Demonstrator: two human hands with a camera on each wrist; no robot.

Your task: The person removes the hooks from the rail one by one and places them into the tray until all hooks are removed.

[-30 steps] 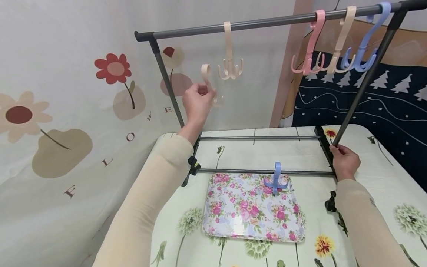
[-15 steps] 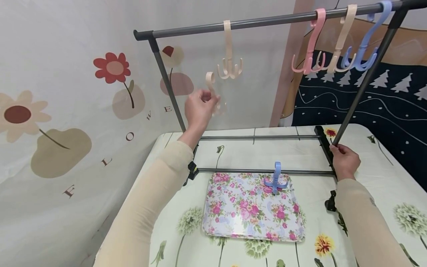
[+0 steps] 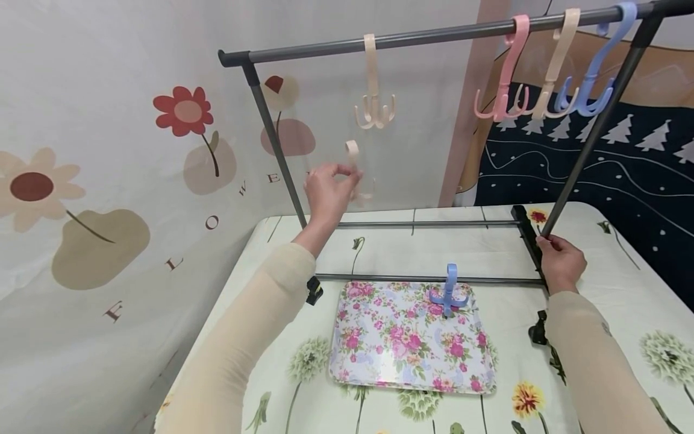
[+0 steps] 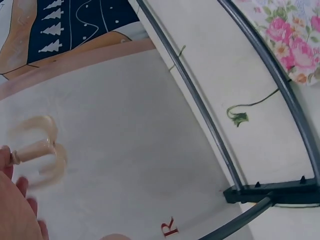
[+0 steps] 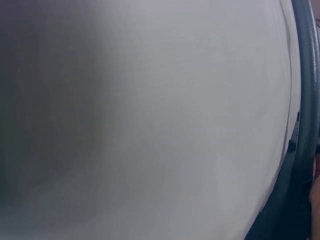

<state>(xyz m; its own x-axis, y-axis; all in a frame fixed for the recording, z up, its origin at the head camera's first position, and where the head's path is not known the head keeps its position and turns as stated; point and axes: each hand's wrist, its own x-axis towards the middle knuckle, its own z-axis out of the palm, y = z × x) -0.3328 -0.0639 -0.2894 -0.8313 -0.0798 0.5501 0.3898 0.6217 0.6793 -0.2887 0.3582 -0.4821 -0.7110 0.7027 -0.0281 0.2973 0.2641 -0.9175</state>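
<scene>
And there's the left hand (image 3: 329, 191), thumb and fingertips pinching a cream multi-prong hook (image 3: 352, 150) in midair, lower than the matching hook (image 3: 372, 72) hanging from the rack's grey top bar (image 3: 444, 36), while the right hand (image 3: 562, 263) grips the right post (image 3: 587, 149) near its foot!

Glare spots the tray (image 3: 409, 340) in the bright head view; wrist views are dimmer.

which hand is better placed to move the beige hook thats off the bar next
Probably the left hand: it pinches the beige pronged hook below the top bar. The right hand looks farther off and is occupied, holding the rack's right post near its base.
</scene>
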